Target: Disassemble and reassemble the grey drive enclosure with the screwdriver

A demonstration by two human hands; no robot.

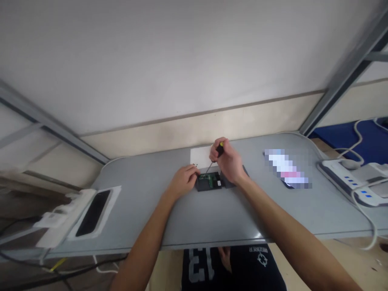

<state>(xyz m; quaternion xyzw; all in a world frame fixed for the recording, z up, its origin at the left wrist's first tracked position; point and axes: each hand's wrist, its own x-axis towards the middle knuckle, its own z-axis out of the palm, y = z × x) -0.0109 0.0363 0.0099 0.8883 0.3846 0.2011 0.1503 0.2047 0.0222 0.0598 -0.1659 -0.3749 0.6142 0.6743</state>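
Observation:
An opened dark device point(209, 186) with a green circuit board lies on the grey table. My right hand point(226, 157) is wrapped round a black and yellow screwdriver point(220, 148), whose thin shaft slants down to the board's upper left part. At the device's left edge rests my left hand point(184, 180), fingertips touching its upper left corner; whether they pinch something is too small to tell. A white sheet point(198, 155) lies behind the device, with several tiny dark pieces at its lower left. Partly hidden by my right wrist is a dark flat panel point(246, 171).
A phone with a lit screen point(286, 169) lies on the right, beside a white power strip point(348, 182) with cables. On the left a black phone point(93, 213) rests on a white sheet, near white plugs point(53, 219). Metal frame posts and a wall bound the table.

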